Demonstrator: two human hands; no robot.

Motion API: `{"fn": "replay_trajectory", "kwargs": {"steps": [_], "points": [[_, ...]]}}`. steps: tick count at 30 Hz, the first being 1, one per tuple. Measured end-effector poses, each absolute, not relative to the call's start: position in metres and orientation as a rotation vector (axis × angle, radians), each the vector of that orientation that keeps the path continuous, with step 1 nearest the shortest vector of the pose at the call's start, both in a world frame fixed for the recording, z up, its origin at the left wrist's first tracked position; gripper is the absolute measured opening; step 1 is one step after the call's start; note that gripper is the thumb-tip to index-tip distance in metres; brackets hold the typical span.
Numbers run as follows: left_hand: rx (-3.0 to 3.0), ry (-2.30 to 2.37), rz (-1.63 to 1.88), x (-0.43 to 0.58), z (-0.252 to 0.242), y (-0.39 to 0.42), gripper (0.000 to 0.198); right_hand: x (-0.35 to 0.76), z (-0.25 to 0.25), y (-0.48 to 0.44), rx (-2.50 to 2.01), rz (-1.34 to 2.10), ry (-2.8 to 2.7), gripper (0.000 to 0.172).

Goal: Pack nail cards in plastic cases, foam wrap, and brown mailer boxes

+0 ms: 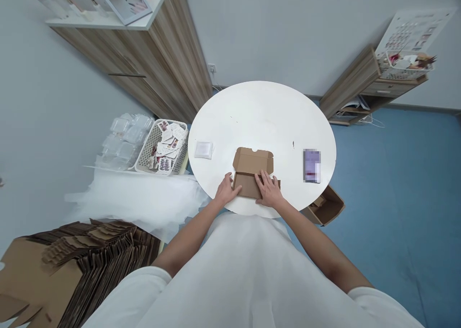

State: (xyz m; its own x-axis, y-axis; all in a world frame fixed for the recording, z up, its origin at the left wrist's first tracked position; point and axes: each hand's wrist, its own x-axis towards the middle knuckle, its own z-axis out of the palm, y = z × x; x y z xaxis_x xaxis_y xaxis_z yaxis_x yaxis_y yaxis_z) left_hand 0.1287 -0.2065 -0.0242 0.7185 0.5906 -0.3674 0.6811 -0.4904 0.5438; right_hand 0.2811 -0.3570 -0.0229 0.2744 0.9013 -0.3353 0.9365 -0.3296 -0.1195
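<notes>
A brown cardboard mailer box [247, 186] lies on the white round table [257, 112] near its front edge. Its lid [254, 161] is folded back, away from me. At the box's left end, my left hand [226, 189] grips the side, thumb over the inner edge and fingers along the outside. My right hand [269, 189] holds the right end, with its fingers apart over the base and its thumb by the front edge. Part of the right side flap is hidden under that hand.
A small clear packet [204, 150] is on the table's left and a blurred purple item [311, 165] on its right. Beside the table stand a white basket of cards [147, 150], clear plastic packs [126, 136], stacked flat cardboard [104, 265] and an open carton [333, 205].
</notes>
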Motion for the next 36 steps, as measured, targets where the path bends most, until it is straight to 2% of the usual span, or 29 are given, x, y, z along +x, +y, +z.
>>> {"fn": "replay_trajectory", "kwargs": {"steps": [4,7,13,18,19,24,28,33,36], "points": [[2.367,0.68,-0.373,0.128,-0.014,-0.199,0.113,0.284,-0.025,-0.358,2.406,-0.5,1.783,0.109],[2.428,0.624,-0.584,0.14,-0.01,-0.193,0.123,0.286,-0.026,-0.357,2.392,-0.478,1.796,0.109],[2.424,0.642,-0.687,0.156,-0.011,-0.189,0.125,0.294,-0.02,-0.364,2.487,-0.447,1.793,0.104],[2.397,0.673,-0.636,0.158,-0.014,-0.192,0.124,0.307,-0.022,-0.401,3.119,-0.422,1.296,0.087],[2.387,0.685,-0.612,0.158,-0.015,-0.192,0.123,0.31,-0.023,-0.41,3.247,-0.517,1.134,0.087],[2.331,0.728,-0.499,0.161,-0.016,-0.195,0.12,0.32,-0.031,-0.431,3.6,-1.445,0.496,0.076],[2.302,0.764,-0.475,0.165,-0.015,-0.198,0.119,0.32,-0.029,-0.415,3.616,-1.766,0.385,0.064],[2.303,0.758,-0.478,0.167,-0.013,-0.2,0.119,0.318,-0.021,-0.388,3.526,-1.737,0.57,0.055],[2.302,0.764,-0.482,0.167,-0.013,-0.202,0.119,0.319,-0.021,-0.376,3.506,-1.575,0.653,0.049]]}}
